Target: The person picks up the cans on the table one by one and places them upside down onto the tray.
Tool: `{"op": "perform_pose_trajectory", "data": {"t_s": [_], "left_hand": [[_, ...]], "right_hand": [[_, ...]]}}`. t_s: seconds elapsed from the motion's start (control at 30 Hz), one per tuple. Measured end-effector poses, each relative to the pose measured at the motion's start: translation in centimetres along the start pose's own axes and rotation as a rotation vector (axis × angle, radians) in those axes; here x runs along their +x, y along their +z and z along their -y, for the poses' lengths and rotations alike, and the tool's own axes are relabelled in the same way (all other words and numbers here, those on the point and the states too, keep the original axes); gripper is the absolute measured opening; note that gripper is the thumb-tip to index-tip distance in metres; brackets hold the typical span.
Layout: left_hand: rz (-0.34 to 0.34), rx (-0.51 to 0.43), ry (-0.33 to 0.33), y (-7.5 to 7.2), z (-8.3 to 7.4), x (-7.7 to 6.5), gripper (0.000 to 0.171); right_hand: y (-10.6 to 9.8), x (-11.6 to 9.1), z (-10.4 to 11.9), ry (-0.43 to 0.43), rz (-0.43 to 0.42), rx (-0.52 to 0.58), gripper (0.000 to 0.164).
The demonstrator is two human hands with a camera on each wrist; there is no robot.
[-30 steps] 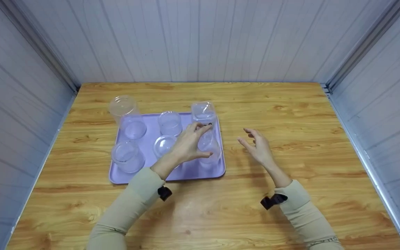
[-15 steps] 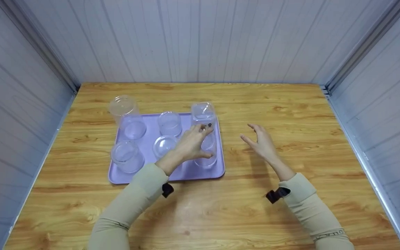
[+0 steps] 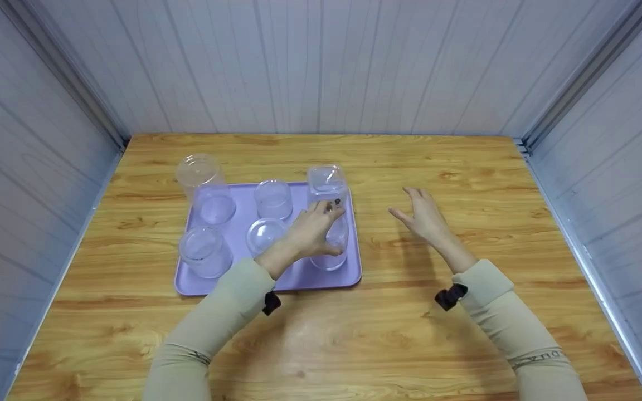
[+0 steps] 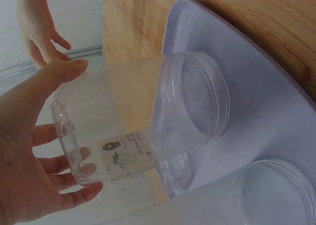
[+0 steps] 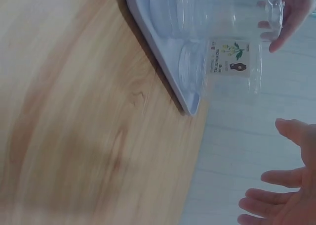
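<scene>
My left hand (image 3: 307, 231) grips a clear round jar (image 3: 329, 260) at the front right of a purple tray (image 3: 350, 277). In the left wrist view, thumb and fingers are around the upper end of the jar (image 4: 111, 99), and its threaded mouth is down at the tray. Just behind it is a clear squarish jar (image 3: 325, 179) with a small printed label (image 5: 229, 57). To the right of the tray, my right hand (image 3: 427, 220) hovers over the table, fingers spread and holding nothing.
Several other clear jars are on the tray: a tall jar (image 3: 201, 175) at back left, a jar (image 3: 204, 253) at front left, a short jar (image 3: 273, 197) and another jar (image 3: 265, 234) mid-tray. The wooden table (image 3: 466, 167) ends at pale panel walls (image 3: 321, 67).
The left hand has shifted slightly with the jar, which went from tilted and blurred to upright on the tray. The right hand has drawn away to the back right.
</scene>
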State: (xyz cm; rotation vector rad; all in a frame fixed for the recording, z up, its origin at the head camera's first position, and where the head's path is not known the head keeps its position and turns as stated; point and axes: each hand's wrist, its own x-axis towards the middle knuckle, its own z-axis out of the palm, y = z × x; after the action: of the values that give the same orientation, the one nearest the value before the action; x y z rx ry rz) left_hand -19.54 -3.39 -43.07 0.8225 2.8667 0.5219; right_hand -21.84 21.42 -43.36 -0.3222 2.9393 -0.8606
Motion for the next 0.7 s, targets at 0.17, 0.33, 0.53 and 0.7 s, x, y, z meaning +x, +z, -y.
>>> {"op": "perform_pose_trajectory", "data": {"t_s": [0.17,0.33,0.53,0.7], "left_hand": [[0.004,0.012,-0.004,0.1,0.0,0.3,0.082],[0.01,0.041,0.004,0.2,-0.1,0.5,0.083],[0.033,0.086,-0.008,0.3,-0.1,0.5,0.088],[0.014,0.053,0.011,-0.2,-0.1,0.2,0.097]], "right_hand": [[-0.6,0.6,-0.2,0.006,0.005,-0.05,0.068],[-1.0,1.1,-0.7,0.028,0.022,-0.089,0.07],[-1.9,1.8,-1.4,0.049,0.028,-0.148,0.072],[-2.8,2.5,-2.0,0.06,0.019,-0.194,0.073]]}}
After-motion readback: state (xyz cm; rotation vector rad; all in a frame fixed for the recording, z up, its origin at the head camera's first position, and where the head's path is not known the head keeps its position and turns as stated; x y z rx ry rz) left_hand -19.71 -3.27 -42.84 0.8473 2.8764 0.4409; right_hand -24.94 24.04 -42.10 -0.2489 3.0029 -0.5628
